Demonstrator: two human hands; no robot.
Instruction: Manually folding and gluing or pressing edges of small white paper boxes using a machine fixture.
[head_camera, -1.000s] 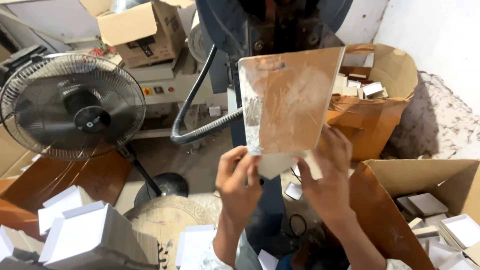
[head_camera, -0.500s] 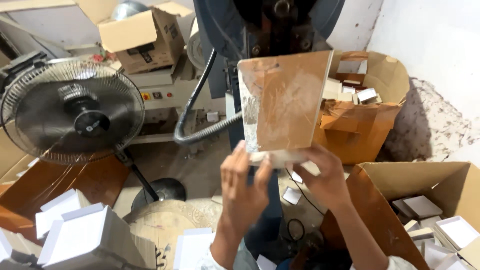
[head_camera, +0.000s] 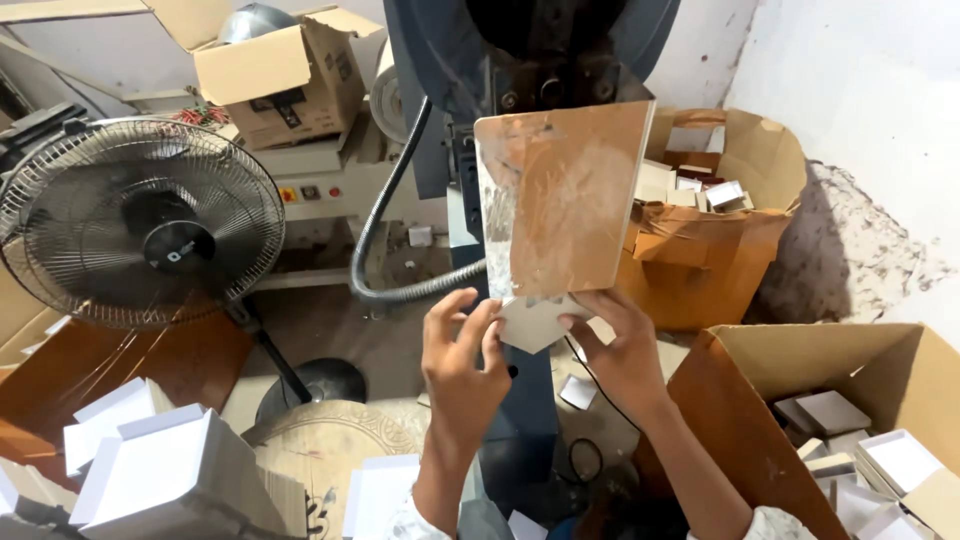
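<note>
Left hand (head_camera: 462, 350) and right hand (head_camera: 620, 345) both pinch white card blank (head_camera: 530, 322), fingers closed on its edges, just below brown board (head_camera: 565, 195) on press machine (head_camera: 520, 60). Risk: fingertips near machine head; loose 2-point pinch could let blank skew or drop.

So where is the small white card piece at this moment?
The small white card piece is at the centre of the head view, pinched between the left hand and right hand, just below the brown board.
</note>
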